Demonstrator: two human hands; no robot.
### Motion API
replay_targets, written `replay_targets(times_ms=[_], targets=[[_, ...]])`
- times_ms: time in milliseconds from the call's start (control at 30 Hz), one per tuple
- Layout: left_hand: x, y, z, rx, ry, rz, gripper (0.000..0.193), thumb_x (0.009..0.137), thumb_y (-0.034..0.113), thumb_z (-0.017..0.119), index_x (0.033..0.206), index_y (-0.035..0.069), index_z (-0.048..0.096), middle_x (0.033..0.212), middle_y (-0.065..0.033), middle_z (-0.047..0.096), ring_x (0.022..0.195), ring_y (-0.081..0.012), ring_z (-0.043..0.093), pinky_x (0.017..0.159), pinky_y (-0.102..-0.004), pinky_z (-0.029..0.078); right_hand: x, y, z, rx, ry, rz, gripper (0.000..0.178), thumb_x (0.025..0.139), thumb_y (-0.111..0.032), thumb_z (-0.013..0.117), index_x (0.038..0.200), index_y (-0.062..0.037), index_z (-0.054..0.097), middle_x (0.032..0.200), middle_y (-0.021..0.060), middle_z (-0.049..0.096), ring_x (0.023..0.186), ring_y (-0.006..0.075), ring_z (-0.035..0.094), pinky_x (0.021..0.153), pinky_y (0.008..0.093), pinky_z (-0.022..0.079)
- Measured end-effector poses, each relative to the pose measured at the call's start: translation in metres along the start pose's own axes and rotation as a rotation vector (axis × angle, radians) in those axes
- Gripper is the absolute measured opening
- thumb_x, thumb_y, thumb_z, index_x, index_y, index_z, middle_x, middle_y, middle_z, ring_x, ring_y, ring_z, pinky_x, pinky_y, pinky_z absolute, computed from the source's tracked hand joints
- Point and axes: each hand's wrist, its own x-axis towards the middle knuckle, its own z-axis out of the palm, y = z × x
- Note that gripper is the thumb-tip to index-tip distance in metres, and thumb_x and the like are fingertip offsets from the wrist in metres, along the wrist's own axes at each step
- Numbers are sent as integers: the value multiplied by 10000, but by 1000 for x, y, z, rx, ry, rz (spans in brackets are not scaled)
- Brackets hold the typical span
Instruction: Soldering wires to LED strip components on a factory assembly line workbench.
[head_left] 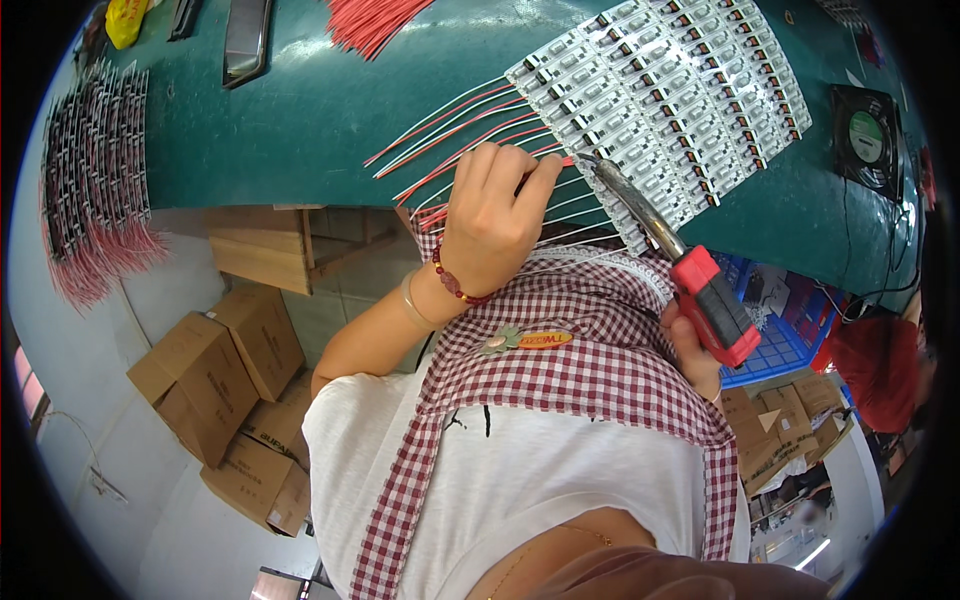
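Note:
My left hand [497, 205] is closed in a pinch on a red wire [567, 161] at the near left edge of a panel of small circuit boards [640, 110]. Red and white wires [450, 128] run out leftward from that edge, some passing under my fingers. My right hand [692, 345] grips a soldering iron [715, 300] by its red and black handle. Its metal shaft slants up to the left, and the tip is close to my left fingertips at the board edge. Whether the tip touches the wire I cannot tell.
On the green table [300, 130] lie a bundle of red wires [375, 22], a dark shallow tray [247, 40] and, at far left, stacked wired boards [95, 180]. A black fan [868, 140] stands right. Below are a blue basket [765, 350] and cardboard boxes [200, 370].

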Motion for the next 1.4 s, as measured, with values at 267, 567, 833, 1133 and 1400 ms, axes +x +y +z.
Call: replay_targets(times_ms=[267,567,833,1133,1400], targets=[[3,1,-1,21,-6,-10,270,713,-53,713,969,32,690,805,-52,530,722,-224,516,640,-353,411,-7,4,-9,84,-6,53,228,764,-41,742,986,-3,708,891,143,682,730,276,675,660,328,525],[3,7,-3,12,58,-10,216,723,-29,720,927,33,689,791,-50,550,725,-225,529,645,-350,421,-13,0,-13,216,-9,126,342,848,-277,711,1036,2,652,823,86,636,682,180,597,637,302,473],[-3,12,1,-15,18,7,289,688,-8,702,974,30,729,774,-34,542,694,-193,502,597,-311,405,-12,8,-10,100,-42,38,225,773,-62,741,994,-25,710,893,136,683,747,285,670,655,340,518],[-2,12,0,-23,7,4,284,697,-11,706,977,32,727,773,-34,533,688,-191,497,591,-313,404,-9,4,-10,71,-59,121,220,775,-71,742,987,-26,704,866,125,665,720,279,660,632,322,508],[1,14,0,-4,-16,-3,246,705,-16,708,947,27,715,775,-36,536,702,-204,508,632,-332,403,-9,-8,-20,347,-54,176,196,834,-168,740,939,-11,688,846,103,658,705,235,651,626,318,501]])
